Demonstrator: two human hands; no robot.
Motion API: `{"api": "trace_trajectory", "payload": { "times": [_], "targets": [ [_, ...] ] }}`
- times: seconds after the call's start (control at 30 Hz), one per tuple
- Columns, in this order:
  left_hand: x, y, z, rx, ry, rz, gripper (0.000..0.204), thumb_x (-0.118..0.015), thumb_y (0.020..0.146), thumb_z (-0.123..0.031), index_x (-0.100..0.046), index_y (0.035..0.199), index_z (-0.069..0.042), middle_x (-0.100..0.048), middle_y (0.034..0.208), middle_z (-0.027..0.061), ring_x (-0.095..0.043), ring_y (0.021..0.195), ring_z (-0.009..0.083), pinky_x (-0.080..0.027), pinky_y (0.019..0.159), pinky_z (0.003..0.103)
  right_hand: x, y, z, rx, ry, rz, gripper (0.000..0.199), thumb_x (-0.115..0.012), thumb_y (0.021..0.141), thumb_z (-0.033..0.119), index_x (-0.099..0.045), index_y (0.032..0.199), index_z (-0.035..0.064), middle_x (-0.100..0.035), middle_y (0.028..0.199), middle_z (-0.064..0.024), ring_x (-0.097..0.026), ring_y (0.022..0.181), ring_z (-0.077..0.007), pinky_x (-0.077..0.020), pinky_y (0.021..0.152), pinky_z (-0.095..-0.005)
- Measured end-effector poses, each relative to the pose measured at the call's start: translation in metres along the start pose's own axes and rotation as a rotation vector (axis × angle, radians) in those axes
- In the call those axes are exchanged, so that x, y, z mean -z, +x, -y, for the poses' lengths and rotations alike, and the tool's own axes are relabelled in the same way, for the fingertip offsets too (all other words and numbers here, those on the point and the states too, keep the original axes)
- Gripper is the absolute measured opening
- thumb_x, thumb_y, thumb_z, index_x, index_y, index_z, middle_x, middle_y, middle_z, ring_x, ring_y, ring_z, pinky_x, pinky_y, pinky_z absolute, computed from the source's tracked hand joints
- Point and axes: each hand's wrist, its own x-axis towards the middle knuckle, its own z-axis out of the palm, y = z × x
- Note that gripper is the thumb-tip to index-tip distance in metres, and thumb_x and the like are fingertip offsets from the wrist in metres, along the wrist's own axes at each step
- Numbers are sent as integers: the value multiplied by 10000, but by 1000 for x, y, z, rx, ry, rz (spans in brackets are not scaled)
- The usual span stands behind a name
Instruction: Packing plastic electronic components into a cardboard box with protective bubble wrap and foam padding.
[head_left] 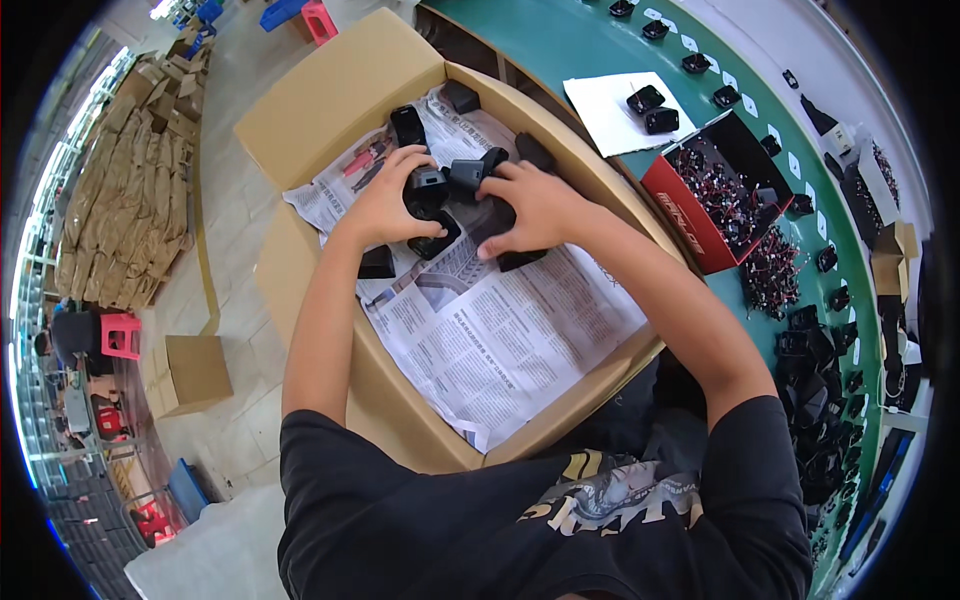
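Note:
A big open cardboard box (330,90) lined with newspaper (500,340) sits in front of me. Several small black plastic parts (407,125) lie on the paper at its far end. My left hand (385,205) is cupped over a cluster of these black parts (428,190), fingers bent around them. My right hand (535,205) presses on more black parts (520,262) right beside it, fingers spread over them. The two hands nearly touch over the pile.
To the right runs a green workbench (570,40) with a red box (690,220) of wired parts, a white sheet (610,115) carrying two black parts, and a heap of black parts (820,390). On the left floor: a small cardboard box (190,372), stacked flattened cartons (125,200), pink stools.

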Motion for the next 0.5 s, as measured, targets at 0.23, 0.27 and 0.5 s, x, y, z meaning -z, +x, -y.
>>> {"api": "trace_trajectory", "payload": {
  "times": [0.23, 0.27, 0.5],
  "targets": [
    [33, -9, -14, 232, -173, 126, 839, -902, 522, -233, -563, 1281, -120, -604, 1305, 82, -590, 1112, 279, -472, 1011, 387, 12, -24, 18, 72, -51, 208, 764, -891, 640, 490, -638, 1285, 167, -506, 1334, -151, -480, 1236, -347, -504, 983, -451],
    [39, -15, -12, 209, -198, 113, 836, -900, 515, -212, -564, 1274, -118, -617, 1286, 79, -589, 1099, 275, -467, 1008, 381, 14, -27, 18, 106, -70, 229, 771, -899, 626, 472, -638, 1287, 172, -499, 1341, -151, -469, 1244, -351, -507, 979, -450],
    [74, -39, -62, 416, -42, 529, 833, -907, 486, -191, -574, 1245, -109, -649, 1205, 83, -600, 1056, 271, -479, 968, 365, 12, -31, 15, 170, -80, 323, 745, -909, 597, 380, -646, 1269, 199, -493, 1323, -138, -435, 1238, -360, -524, 950, -445]
  ]
}}
